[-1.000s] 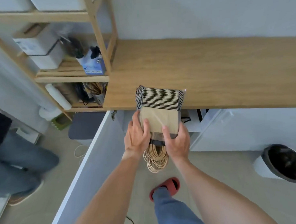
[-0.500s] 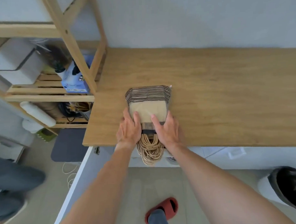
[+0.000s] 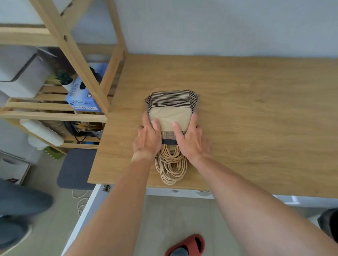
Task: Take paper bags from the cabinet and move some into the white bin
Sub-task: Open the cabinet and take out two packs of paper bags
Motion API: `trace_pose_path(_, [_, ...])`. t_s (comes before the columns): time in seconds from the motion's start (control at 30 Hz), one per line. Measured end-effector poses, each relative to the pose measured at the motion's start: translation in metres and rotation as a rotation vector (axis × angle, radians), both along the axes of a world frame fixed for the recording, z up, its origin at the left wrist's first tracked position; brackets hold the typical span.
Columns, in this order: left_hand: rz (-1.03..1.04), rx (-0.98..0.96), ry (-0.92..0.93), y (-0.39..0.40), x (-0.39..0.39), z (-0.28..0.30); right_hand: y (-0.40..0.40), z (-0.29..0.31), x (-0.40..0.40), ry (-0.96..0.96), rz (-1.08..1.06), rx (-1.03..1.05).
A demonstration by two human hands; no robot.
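Observation:
A flat bundle of folded paper bags [image 3: 171,112], tan with black stripes at the far end, lies on the wooden counter [image 3: 259,115]. Its rope handles [image 3: 170,166] spill toward the counter's front edge. My left hand [image 3: 147,138] grips the bundle's left side with the thumb on top. My right hand [image 3: 191,140] grips its right side the same way. A dark band crosses the bundle between my hands. The cabinet door [image 3: 85,213] stands open below the counter's left end. The white bin is only partly in view at the lower right edge [image 3: 334,223], with a dark inside.
A wooden shelf unit [image 3: 69,54] stands left of the counter, holding a blue glove box [image 3: 84,96], white boxes and cables. Another person's legs [image 3: 16,209] are at the left on the floor. My foot in a red slipper [image 3: 185,248] is below.
Both hands carried the bundle up from in front of the cabinet onto the counter and pushed it farther in. It now rests flat with the handles on the wood.

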State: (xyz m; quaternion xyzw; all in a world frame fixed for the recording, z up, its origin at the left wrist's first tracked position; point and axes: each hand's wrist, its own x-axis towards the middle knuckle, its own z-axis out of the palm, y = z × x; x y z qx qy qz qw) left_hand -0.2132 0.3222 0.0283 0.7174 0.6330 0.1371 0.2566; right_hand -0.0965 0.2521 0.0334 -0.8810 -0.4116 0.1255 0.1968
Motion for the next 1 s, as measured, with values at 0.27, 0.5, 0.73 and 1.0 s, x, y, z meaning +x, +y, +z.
trace_pose_path(0.27, [-0.015,0.076,0.151,-0.022,-0.017,0.0,-0.038,0.002,-0.011,0.105,-0.045,0.064])
trace_pose_path(0.5, [0.043,0.142,0.035,-0.092,-0.058,-0.01,-0.127,-0.012,-0.032,-0.013,-0.034,0.106])
trace_pose_path(0.73, [-0.013,0.15,0.006,-0.201,-0.099,-0.042,-0.231,-0.063,-0.067,-0.156,0.052,-0.007])
trace_pose_path(1.0, [-0.053,-0.026,0.068,-0.263,-0.094,-0.151,-0.283,-0.16,-0.054,-0.019,-0.052,-0.198])
